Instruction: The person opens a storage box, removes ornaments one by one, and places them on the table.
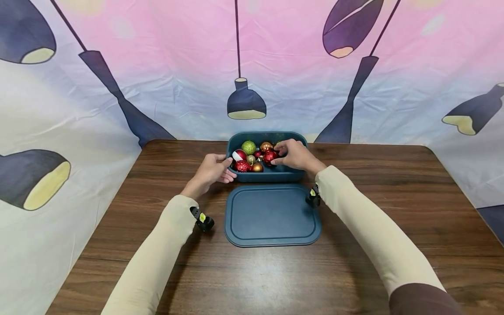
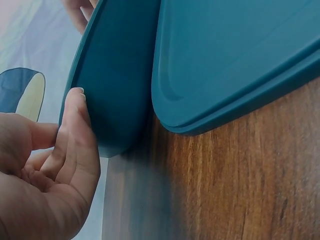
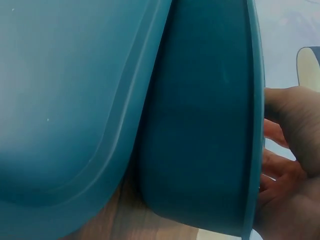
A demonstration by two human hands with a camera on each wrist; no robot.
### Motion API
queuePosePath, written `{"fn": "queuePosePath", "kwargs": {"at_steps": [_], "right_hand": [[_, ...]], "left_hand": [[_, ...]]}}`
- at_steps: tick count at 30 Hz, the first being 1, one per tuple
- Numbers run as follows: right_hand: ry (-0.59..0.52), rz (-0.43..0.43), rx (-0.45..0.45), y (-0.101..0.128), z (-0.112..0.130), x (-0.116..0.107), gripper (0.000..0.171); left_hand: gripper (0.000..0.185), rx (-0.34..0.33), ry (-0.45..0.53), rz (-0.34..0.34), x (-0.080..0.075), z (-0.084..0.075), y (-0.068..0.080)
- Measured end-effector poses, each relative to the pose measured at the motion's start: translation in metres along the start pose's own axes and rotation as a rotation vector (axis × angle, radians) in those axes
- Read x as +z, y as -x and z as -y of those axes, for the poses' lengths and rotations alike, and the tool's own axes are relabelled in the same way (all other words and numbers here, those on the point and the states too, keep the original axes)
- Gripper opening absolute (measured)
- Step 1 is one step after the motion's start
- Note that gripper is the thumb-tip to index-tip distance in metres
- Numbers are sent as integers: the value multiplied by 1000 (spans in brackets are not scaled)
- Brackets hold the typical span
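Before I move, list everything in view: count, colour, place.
table: one, brown wood-grain, across the foreground
backdrop: one, pink, blue and white with dark printed lamps, behind the table
box: one, dark teal, at the table's far edge
lid: one, dark teal, flat on the table, on the box's near side
baubles: at least eight, red, green, gold, copper and red-and-white, in the box
sleeves: two, cream, one per arm
wrist devices: two, black, one per wrist
left hand: one, bare, holding the box's left end
right hand: one, bare, at a red bauble; grip unclear
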State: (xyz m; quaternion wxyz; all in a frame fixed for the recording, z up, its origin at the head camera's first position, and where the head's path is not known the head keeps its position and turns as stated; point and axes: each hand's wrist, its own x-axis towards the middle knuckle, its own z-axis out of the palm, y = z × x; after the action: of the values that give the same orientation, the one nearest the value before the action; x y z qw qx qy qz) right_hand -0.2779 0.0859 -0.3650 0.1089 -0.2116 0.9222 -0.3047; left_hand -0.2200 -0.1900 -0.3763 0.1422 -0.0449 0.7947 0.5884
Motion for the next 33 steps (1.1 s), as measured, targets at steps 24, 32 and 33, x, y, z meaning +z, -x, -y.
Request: {"fn": "queuePosePath", "kwargs": {"at_steps": [24,32,33], "right_hand": [[-17,-18,43,-10,4,14,53],[17,0,20,-7,6,10,53],[14,3,19,-6,6,9,54]], "left_hand": [[55,-28,46,-13,3,0,0],[55,-21,51,-15,3,1,0],[55,-20,56,-13,3,1,0]]}}
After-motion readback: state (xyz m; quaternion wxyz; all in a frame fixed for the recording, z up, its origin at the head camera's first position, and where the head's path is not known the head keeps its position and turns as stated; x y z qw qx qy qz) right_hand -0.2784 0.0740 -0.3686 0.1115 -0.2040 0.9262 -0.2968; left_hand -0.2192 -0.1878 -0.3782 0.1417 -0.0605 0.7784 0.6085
